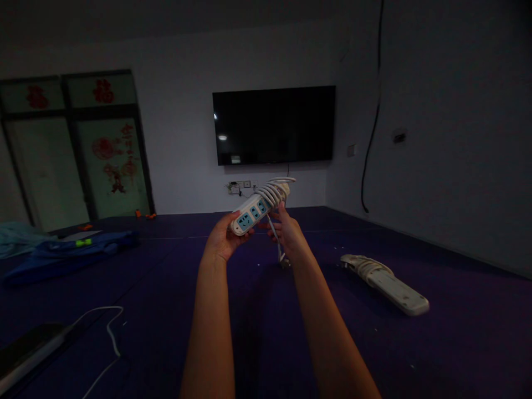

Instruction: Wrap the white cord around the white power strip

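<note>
Both hands hold up a white power strip [250,215] with blue socket faces, tilted so its far end is higher. Its white cord [272,192] is wound in several loops around that far end, and a length with the plug [284,260] dangles below. My left hand [222,235] grips the near end, thumb on top and fingers underneath. At the wound end, my right hand [286,230] has its thumb against the cord loops, with its fingers partly hidden behind. A second white power strip [386,282], also wrapped in its cord, lies on the purple surface to the right.
Blue clothing [70,252] lies at the left, with small orange objects [145,214] beyond it. A dark device [33,346] with a white cable [111,327] is at lower left. A television [274,126] hangs on the wall; a black cable [371,144] hangs at right.
</note>
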The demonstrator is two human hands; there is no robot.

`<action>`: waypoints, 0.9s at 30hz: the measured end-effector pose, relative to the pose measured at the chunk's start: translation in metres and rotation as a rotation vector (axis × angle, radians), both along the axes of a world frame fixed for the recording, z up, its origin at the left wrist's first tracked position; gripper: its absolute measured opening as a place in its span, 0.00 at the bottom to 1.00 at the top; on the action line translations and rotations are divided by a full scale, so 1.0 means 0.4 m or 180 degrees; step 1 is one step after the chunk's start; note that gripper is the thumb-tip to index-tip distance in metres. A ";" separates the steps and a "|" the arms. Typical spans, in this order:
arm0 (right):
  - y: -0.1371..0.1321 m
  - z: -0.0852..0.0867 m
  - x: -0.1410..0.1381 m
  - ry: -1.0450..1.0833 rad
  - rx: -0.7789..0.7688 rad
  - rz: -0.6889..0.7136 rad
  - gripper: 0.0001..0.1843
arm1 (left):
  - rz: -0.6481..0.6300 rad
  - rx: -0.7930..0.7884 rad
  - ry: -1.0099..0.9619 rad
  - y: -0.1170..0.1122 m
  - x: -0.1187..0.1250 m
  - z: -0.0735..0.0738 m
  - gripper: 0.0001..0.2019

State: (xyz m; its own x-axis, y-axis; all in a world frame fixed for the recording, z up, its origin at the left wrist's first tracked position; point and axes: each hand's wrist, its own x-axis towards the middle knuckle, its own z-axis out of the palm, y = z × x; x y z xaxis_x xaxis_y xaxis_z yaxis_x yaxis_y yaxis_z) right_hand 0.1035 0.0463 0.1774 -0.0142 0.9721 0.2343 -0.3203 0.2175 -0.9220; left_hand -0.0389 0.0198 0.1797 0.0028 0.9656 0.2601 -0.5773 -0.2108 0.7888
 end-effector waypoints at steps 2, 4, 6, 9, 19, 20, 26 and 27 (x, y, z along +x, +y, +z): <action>0.000 0.001 0.000 -0.0008 -0.0002 0.0027 0.33 | 0.0172 0.0080 0.0059 0.000 0.001 -0.001 0.10; 0.000 0.003 -0.001 0.0002 -0.0015 -0.0012 0.35 | 0.0285 0.0229 0.0191 -0.001 0.003 -0.002 0.10; -0.002 0.005 -0.001 0.0041 -0.0020 -0.0040 0.37 | 0.0348 0.0419 0.0408 -0.004 0.008 -0.001 0.13; -0.005 0.010 0.001 0.0153 -0.0032 0.0007 0.42 | 0.0397 0.0619 0.0687 -0.006 0.017 -0.001 0.21; 0.016 -0.007 0.006 0.0324 0.0028 -0.0035 0.42 | 0.0619 0.1077 0.1362 0.008 0.019 -0.010 0.27; 0.017 -0.009 0.006 0.0353 0.0065 -0.0050 0.42 | 0.0642 0.1133 0.1428 0.005 0.019 -0.010 0.27; 0.022 -0.011 0.008 0.0386 0.0140 -0.0081 0.39 | 0.0667 0.1399 0.1478 -0.013 0.028 -0.005 0.26; 0.022 -0.011 0.008 0.0364 0.0142 -0.0089 0.39 | 0.0656 0.1420 0.1469 -0.013 0.029 -0.005 0.26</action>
